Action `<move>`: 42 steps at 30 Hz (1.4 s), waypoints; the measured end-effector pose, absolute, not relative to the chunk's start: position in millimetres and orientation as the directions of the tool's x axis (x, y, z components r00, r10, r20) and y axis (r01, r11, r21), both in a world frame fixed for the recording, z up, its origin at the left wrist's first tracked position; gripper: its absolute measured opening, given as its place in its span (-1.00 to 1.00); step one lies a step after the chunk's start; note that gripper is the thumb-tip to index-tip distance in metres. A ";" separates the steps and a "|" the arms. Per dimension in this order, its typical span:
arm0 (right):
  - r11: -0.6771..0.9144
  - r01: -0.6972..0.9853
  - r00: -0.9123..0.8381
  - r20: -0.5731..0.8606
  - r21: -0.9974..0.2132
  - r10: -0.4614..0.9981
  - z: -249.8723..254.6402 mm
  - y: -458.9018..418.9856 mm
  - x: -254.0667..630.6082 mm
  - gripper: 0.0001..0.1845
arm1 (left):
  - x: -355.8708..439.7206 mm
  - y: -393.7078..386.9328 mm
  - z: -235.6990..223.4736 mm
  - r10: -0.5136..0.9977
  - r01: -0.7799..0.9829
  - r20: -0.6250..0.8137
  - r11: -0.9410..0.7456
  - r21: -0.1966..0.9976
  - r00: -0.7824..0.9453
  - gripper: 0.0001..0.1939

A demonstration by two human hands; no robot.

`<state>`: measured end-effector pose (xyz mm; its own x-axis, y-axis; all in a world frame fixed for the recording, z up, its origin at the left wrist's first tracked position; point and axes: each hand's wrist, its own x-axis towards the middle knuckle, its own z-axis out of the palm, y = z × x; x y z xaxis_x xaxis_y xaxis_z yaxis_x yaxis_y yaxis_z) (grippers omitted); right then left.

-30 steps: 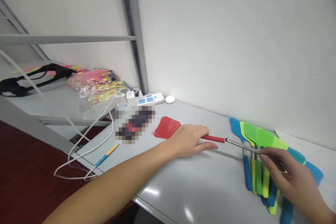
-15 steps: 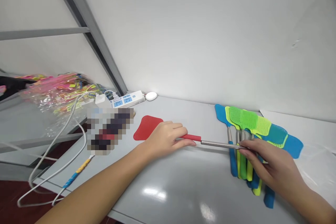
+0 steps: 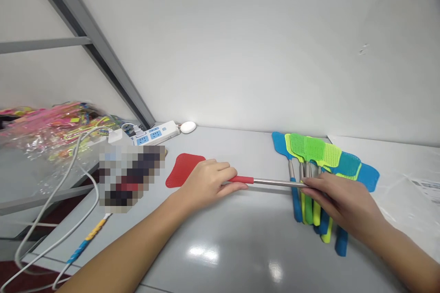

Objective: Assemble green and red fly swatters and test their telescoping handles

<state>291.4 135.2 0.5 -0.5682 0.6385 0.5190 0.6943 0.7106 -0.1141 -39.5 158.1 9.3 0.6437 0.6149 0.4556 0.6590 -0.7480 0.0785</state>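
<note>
In the head view a red fly swatter (image 3: 184,170) lies crosswise, its perforated red head on the table to the left. My left hand (image 3: 208,183) is closed around its red grip part, fingers over the top. From there a thin metal rod runs right to my right hand (image 3: 335,197), whose thumb and fingers pinch its far end; that end is hidden. Beneath and beside the right hand lies a fanned pile of fly swatters (image 3: 311,149) in blue, yellow and green, with metal rods and coloured handles. The right hand hides part of the pile.
A white power strip (image 3: 160,132) with plugs and a small white oval object (image 3: 188,127) sit by the wall. Left of them are a pixelated item (image 3: 132,178), a white cable (image 3: 51,201) and clear bags of colourful things (image 3: 58,123). White plastic sheeting (image 3: 405,192) covers the right side.
The whole scene has shifted left in view as the camera turned slightly right. Both hands keep their hold on the red swatter, and its rod now looks a little more level.
</note>
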 end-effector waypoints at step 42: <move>0.743 0.632 -0.770 0.288 0.220 0.570 29.4 116.0 196.7 -0.77 | -19.3 139.1 27.3 0.924 -0.341 0.113 0.020 0.940 0.366 -0.18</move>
<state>196.7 116.0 29.4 -0.7695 0.5698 0.2883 0.6325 0.7425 0.2205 -19.3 139.1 27.3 0.3658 0.9238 0.1131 -0.3409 0.0199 0.9399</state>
